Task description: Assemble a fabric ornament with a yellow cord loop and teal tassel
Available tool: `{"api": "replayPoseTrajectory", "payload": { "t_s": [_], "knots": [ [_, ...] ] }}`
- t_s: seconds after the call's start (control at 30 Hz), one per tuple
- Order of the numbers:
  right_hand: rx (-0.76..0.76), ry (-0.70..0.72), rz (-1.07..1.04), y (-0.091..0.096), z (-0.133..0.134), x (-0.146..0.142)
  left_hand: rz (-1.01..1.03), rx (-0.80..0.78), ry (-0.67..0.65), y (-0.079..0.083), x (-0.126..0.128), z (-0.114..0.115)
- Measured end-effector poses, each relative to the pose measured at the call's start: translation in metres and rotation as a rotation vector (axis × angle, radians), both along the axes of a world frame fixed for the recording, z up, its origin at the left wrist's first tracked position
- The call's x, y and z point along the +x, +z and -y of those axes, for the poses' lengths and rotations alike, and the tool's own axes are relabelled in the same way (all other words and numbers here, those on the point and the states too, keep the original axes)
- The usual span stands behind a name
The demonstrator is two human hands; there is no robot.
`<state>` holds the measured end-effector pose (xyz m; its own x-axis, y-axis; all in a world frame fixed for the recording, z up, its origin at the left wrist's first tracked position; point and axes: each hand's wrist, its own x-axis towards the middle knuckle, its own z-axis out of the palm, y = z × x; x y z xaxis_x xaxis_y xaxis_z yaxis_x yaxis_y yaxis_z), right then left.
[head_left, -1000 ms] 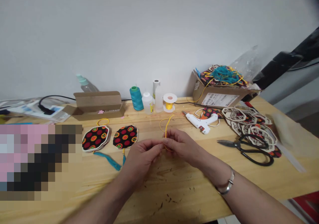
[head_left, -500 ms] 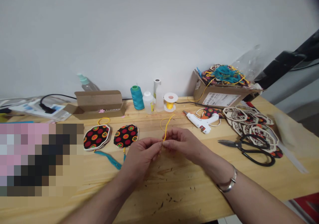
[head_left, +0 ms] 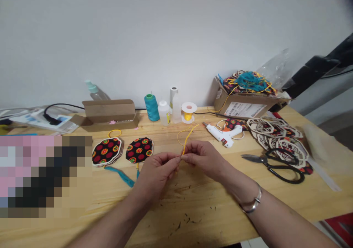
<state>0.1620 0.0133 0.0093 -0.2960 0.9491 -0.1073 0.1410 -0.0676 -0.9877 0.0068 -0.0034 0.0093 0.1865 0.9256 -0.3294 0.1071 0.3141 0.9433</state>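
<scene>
Over the middle of the wooden table, my left hand (head_left: 162,169) and my right hand (head_left: 202,158) meet fingertip to fingertip. Both pinch a yellow cord (head_left: 186,137), whose doubled or twisted length slants up and away from between the fingers. A thinner yellow loop curves beside it; the cord's lower end is mostly hidden by my fingers. Left of my hands lie a patterned octagonal piece (head_left: 139,150) and a stack of similar pieces (head_left: 107,151), with teal tassels (head_left: 121,176) at their lower edges.
Behind my hands stand a teal thread cone (head_left: 151,108), a clear bottle (head_left: 164,113) and a yellow cord spool (head_left: 188,113). To the right are a white glue gun (head_left: 224,133), black scissors (head_left: 271,163), wooden cutouts (head_left: 292,145) and a full cardboard box (head_left: 242,106). An open carton (head_left: 110,113) sits back left.
The free upper end of the yellow cord has shifted slightly right and leans more to that side. Both hands stay almost in place, still pinching it.
</scene>
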Motion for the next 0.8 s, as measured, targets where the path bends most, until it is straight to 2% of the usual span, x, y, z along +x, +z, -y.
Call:
{"api": "replayPoseTrajectory", "payload": {
  "t_s": [0.3, 0.5, 0.6, 0.8],
  "knots": [
    [0.232, -0.028, 0.293, 0.0027, 0.0046, 0.0011, 0.019, 0.003, 0.003, 0.0021, 0.0018, -0.0015],
    [0.246, -0.021, 0.390, 0.0037, 0.0057, 0.0013, 0.044, -0.019, -0.016, 0.0047, 0.0004, -0.0024],
    [0.241, -0.028, 0.415, 0.0033, 0.0051, 0.0022, -0.090, 0.043, -0.028, 0.0057, -0.0015, -0.0039],
    [0.262, -0.054, 0.476, 0.0032, 0.0050, 0.0020, -0.398, 0.297, -0.028, 0.0060, -0.0051, -0.0027]
  ]
}}
